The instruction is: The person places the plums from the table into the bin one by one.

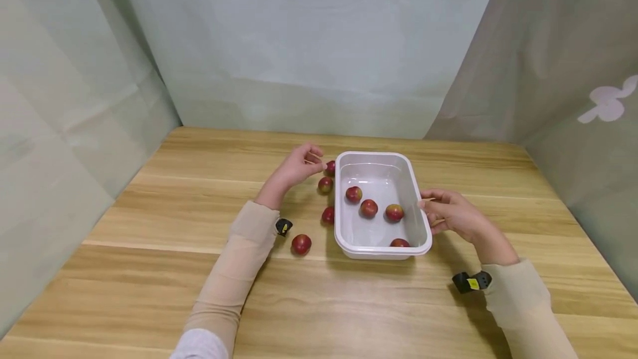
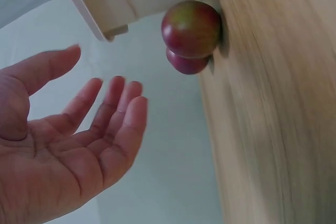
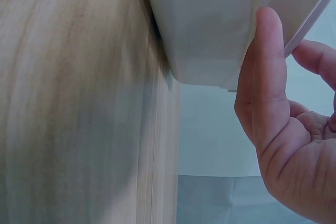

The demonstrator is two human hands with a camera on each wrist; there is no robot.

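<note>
Overhead, a wooden table (image 1: pixel 149 270) fronts pale curtains (image 1: pixel 309 43); left hand (image 1: pixel 299 166) spread loose, right hand (image 1: pixel 448 212) clasping the white tub (image 1: pixel 422 226).

The white tub (image 1: pixel 381 248) looks like thin moulded plastic, smooth with a soft sheen on its walls. The little red fruits (image 1: pixel 369 208) inside it and to the left of it have smooth, glossy skins that catch the light. Under the tub, the table (image 1: pixel 149 270) is pale wood-grain, satin and streaky. Behind it hangs greyish cloth (image 1: pixel 299 43), matt and slightly creased. The sleeves (image 1: pixel 239 265) are beige knit, soft and matt.
</note>
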